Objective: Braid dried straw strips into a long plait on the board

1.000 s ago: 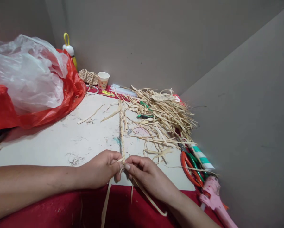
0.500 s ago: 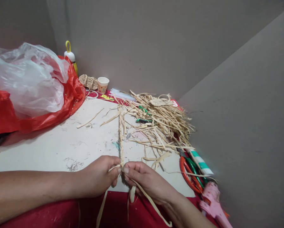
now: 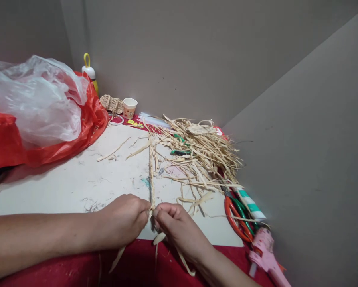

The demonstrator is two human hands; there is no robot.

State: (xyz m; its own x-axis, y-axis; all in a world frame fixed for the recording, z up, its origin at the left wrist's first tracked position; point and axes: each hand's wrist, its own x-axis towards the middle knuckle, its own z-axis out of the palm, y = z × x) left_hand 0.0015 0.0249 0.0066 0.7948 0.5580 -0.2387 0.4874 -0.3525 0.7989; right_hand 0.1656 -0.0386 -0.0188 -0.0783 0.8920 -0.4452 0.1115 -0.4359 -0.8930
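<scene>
A thin straw braid (image 3: 151,171) runs straight from the middle of the white board (image 3: 62,179) towards me. At its near end my left hand (image 3: 126,219) is closed, pinching the straw strands. My right hand (image 3: 179,227) is closed beside it, its thumb and finger on the strands at the same spot. Loose strand ends (image 3: 184,261) hang below both hands over the red cloth (image 3: 137,263). The fingers hide the exact crossing of the strands.
Right of the braid lies a heap of dry straw (image 3: 208,147). Orange-handled scissors (image 3: 237,219), a green-striped roll (image 3: 252,203) and a pink glue gun (image 3: 264,249) lie at the right. Behind stand a paper cup (image 3: 130,108), a woven sole (image 3: 111,104) and a bottle (image 3: 89,72); plastic bags (image 3: 47,107) fill the left.
My left hand has turned over slightly, its knuckles now covering the fingertips. The hanging strand ends have shifted left and are shorter in view. Both hands stay at the braid's near end.
</scene>
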